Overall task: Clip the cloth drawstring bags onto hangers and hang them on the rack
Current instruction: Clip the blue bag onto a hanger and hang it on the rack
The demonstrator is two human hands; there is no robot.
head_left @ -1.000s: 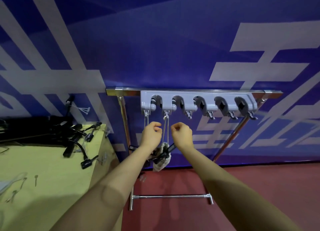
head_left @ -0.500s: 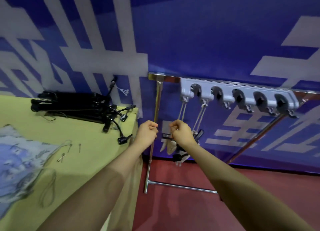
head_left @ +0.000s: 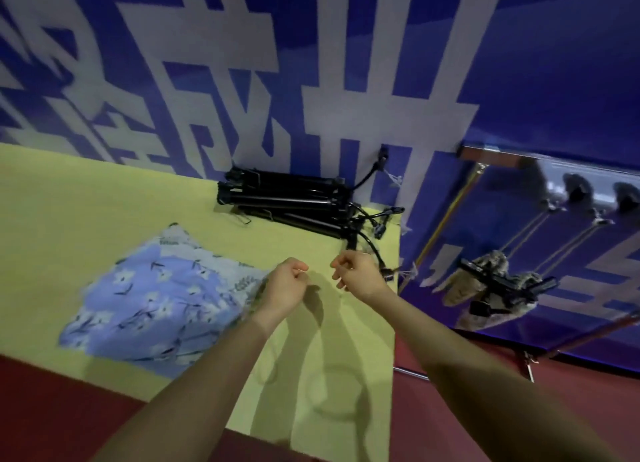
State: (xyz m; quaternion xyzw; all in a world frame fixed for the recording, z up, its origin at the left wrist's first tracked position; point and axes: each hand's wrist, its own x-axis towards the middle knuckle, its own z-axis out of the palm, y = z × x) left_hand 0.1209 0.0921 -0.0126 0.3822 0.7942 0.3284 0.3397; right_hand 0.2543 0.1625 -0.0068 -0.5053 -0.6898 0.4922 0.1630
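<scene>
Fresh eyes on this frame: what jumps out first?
The blue floral cloth bag lying flat on the yellow table, left of both hands. The left hand and right hand hover over the table with fingers curled, holding nothing visible. Behind them a pile of black hangers sits at the table's back edge, and at right a fuzzy bag clipped to a hanger hangs from the rack.

Blurred rack, cropped edges, curled fingers

The rack (head_left: 588,191) at far right is motion-smeared and cut by the right edge; its hanging bags (head_left: 485,285) blur into one mass. Both forearms leave the near edge. The left hand (head_left: 285,288) and right hand (head_left: 356,274) curl, hiding their palms.
</scene>
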